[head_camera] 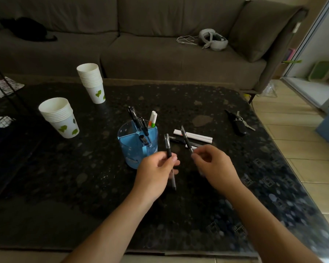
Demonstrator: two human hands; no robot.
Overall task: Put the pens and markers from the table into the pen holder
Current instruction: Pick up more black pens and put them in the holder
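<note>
Head view, looking down over a dark speckled worktop [84, 168]. Left hand [156, 168] closed on a black pen [168, 147], pinched at mid-barrel with the cap end up and the tip trailing below the palm; upright like that, probably so it can drop straight into the holder. Blue pen holder [139, 147] just beside that hand, on its far left, divided into compartments, already carrying black pens [139, 122] and white markers [152, 120] standing on end. Right hand [215, 164] loosely curled, fingertips closed on the near end of a second black pen [186, 139], which slants up and away over the remaining pile; held by the end, likely because just picked off the heap. Left lying on the worktop beyond the right hand: white markers [196, 137] and at least one dark pen [176, 139], close together, within easy reach of the holder. Task judged partly done. Paper cups [60, 118] and keys [239, 122] set well apart, out of the way.
</note>
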